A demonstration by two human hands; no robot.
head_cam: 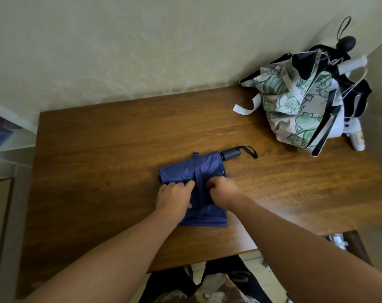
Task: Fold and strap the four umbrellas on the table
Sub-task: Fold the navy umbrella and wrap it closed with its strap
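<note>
Two hands are down on the navy blue umbrella, which lies collapsed near the middle of the wooden table. The left hand lies on the canopy's left part, fingers bent and knuckles up, fingertips pressing into the fabric by the central strap. The right hand sits just across that strap, fingers curled tight and bunching blue cloth under them. The two hands are close together, the strap running between them.

The umbrella's long axis runs left to right with a slight upward slant, its dark cylindrical handle pointing to the far right, the black wrist loop trailing past it. Loose canopy spreads toward the near table edge, beneath both wrists.

Well apart, at the far right corner against the wall, there's a heap of unfolded umbrellas: a white one with a green leaf print on top, a black one behind with its round black handle up, and a white handle jutting right.
</note>
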